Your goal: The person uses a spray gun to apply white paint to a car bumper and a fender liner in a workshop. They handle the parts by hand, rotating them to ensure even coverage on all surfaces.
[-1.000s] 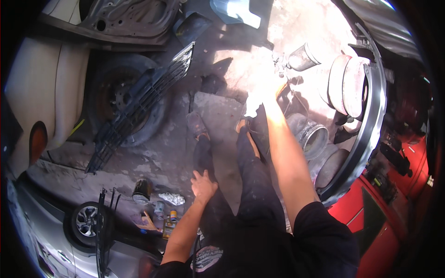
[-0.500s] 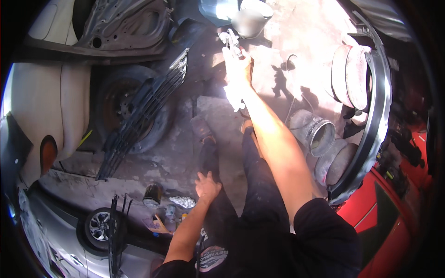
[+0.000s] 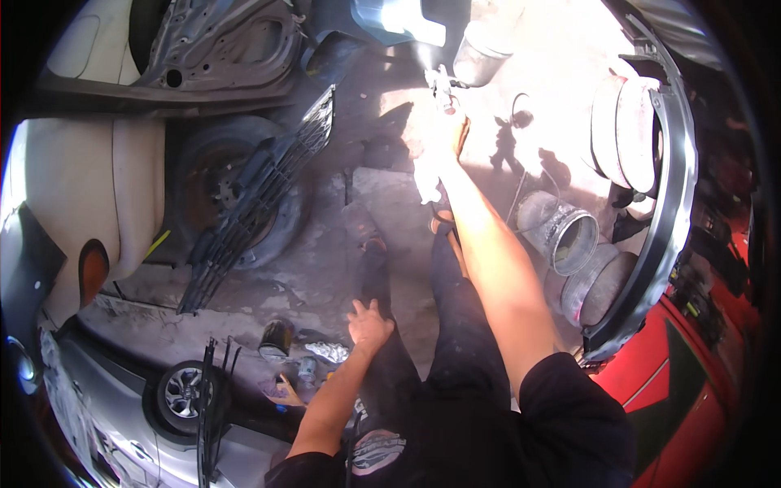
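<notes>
My right hand (image 3: 447, 134) is stretched far forward into bright sunlight, its fingers wrapped round a spray gun (image 3: 440, 85). A pale mist shows at the gun's front, close to the lower edge of a light blue-grey car panel (image 3: 389, 20). Just right of the gun's tip stands a bucket (image 3: 480, 63). White material hangs below the right hand; glare hides what it is. My left hand (image 3: 370, 327) lies on my left leg near the knee, fingers spread, holding nothing.
On the left are a black grille (image 3: 256, 195) leaning over a tyre (image 3: 191, 175), a door frame (image 3: 228, 49) and a silver car (image 3: 122, 415). A metal cylinder (image 3: 576, 244), pale round containers (image 3: 626, 134) and a curved black bumper part (image 3: 679, 187) stand right, beside a red car (image 3: 643, 366).
The view has shifted, so the scene sits slightly right and lower. The spray gun has moved a little right, and mist now shows at its front. My left hand stays on the leg.
</notes>
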A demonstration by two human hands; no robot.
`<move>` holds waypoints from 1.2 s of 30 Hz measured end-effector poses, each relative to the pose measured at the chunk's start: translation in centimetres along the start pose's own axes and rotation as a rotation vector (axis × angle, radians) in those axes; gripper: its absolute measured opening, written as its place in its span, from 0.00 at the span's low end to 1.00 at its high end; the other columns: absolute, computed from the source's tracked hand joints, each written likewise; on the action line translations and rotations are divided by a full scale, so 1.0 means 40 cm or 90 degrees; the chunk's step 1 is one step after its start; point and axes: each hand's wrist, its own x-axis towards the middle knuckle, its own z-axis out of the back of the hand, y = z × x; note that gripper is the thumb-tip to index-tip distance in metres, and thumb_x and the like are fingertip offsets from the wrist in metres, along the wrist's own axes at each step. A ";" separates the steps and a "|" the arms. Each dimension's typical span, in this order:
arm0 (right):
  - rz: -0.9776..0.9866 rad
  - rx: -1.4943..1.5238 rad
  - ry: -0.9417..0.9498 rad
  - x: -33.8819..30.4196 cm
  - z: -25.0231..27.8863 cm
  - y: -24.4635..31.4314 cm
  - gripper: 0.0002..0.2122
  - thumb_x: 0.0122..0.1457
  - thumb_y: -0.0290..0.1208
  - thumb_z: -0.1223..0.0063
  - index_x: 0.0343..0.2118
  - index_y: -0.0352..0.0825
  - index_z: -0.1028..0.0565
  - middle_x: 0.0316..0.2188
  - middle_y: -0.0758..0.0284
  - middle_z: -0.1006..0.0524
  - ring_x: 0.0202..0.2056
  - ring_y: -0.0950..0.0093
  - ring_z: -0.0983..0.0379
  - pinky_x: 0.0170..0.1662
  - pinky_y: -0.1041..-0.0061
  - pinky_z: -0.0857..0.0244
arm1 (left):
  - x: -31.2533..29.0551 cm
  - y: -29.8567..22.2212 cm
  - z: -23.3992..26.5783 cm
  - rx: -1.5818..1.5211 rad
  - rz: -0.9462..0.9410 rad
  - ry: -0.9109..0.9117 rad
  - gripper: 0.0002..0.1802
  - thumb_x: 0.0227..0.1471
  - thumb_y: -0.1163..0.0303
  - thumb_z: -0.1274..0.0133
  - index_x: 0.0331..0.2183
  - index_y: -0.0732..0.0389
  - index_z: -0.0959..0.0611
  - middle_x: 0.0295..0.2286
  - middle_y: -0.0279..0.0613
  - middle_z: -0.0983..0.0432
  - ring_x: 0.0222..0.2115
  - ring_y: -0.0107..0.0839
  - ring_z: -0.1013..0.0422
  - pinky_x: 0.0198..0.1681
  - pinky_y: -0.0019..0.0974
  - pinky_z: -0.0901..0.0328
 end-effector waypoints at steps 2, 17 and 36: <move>-0.016 -0.001 0.067 -0.015 -0.058 0.028 0.15 0.63 0.41 0.39 0.43 0.34 0.18 0.25 0.56 0.19 0.30 0.60 0.20 0.38 0.60 0.28 | -0.003 -0.001 0.004 0.002 0.000 0.002 0.39 0.52 0.53 0.38 0.64 0.51 0.28 0.65 0.61 0.43 0.57 0.65 0.32 0.53 0.51 0.26; -0.110 0.284 0.007 -0.012 -0.077 -0.060 0.14 0.64 0.40 0.39 0.42 0.32 0.19 0.22 0.65 0.19 0.25 0.74 0.22 0.34 0.67 0.28 | -0.011 0.037 -0.016 -0.056 0.018 -0.014 0.41 0.52 0.52 0.38 0.65 0.51 0.28 0.65 0.62 0.44 0.58 0.65 0.34 0.55 0.53 0.27; -0.174 0.423 -0.093 0.028 0.072 -0.163 0.12 0.64 0.32 0.36 0.47 0.33 0.19 0.28 0.70 0.20 0.25 0.83 0.27 0.28 0.81 0.33 | 0.011 0.002 0.058 0.140 -0.036 -0.025 0.41 0.52 0.51 0.38 0.65 0.48 0.29 0.61 0.56 0.40 0.55 0.60 0.32 0.54 0.53 0.28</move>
